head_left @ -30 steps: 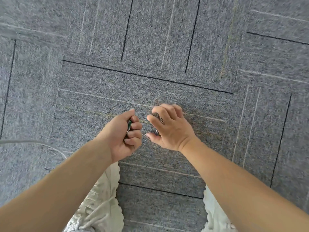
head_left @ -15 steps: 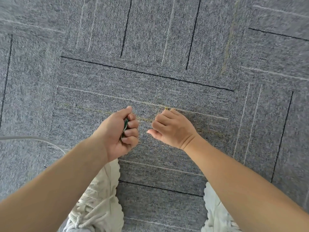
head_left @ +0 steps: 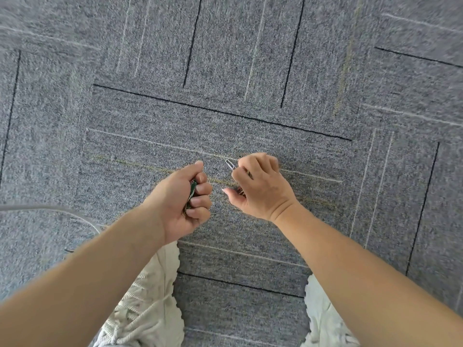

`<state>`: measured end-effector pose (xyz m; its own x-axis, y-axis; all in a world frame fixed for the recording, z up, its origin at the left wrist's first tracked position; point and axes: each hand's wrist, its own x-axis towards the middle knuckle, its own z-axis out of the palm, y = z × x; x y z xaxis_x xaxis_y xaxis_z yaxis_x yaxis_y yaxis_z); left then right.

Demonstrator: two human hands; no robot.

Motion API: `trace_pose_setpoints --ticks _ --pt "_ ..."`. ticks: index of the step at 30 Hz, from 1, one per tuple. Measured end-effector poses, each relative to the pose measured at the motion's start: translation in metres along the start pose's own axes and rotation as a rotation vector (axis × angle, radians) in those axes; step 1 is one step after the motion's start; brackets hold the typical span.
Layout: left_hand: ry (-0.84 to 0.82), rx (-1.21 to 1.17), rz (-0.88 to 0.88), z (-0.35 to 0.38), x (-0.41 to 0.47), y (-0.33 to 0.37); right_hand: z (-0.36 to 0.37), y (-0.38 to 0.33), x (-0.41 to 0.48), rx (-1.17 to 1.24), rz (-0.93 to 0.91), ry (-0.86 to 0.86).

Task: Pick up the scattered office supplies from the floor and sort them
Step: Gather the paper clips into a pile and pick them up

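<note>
Gripped bunch of clips (head_left: 192,191) in left hand (head_left: 184,201), fingers curled tight round it, green one showing between thumb and fingers, low over carpet (head_left: 225,71). Pinched silver clip (head_left: 230,164) at one end in right hand (head_left: 261,190), fingertips closed on it, other fingers curled, free end angled to upper left, in the gap between both hands; could not tell whether it touched carpet. Noted more wire, indistinct, under right palm, shoes (head_left: 152,296) below forearms, and cable (head_left: 62,211) on carpet at left.
</note>
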<state>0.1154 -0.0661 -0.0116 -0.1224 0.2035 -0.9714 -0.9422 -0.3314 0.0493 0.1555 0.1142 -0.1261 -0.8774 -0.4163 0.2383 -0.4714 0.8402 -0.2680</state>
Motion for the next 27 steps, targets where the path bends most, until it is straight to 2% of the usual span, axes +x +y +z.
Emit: trace_pose_setpoints --ticks 6,10,15,19,21,23,26,27 --pt "0.014 0.036 0.019 0.001 0.0 -0.002 -0.001 0.005 0.008 0.035 -0.154 0.073" --pt "0.02 0.057 0.02 0.002 0.0 -0.003 -0.006 0.018 0.028 -0.006 -0.278 0.047" --pt "0.017 0.068 0.008 0.003 -0.002 -0.006 -0.011 0.016 0.038 -0.04 -0.255 -0.014" --pt "0.004 0.059 0.007 0.002 -0.002 -0.006 -0.012 0.016 0.048 0.047 -0.112 -0.032" --pt "-0.005 0.046 -0.001 0.001 -0.003 -0.005 -0.02 0.014 0.057 0.195 0.092 0.005" --pt "-0.011 0.038 -0.008 -0.002 -0.002 -0.004 -0.037 0.01 0.067 0.473 0.492 0.039" --pt "-0.011 0.027 -0.016 -0.004 -0.002 -0.004 -0.064 0.012 0.074 1.28 1.306 0.241" --pt "-0.011 0.022 -0.016 -0.003 -0.002 -0.003 -0.07 0.016 0.072 1.538 1.502 0.318"
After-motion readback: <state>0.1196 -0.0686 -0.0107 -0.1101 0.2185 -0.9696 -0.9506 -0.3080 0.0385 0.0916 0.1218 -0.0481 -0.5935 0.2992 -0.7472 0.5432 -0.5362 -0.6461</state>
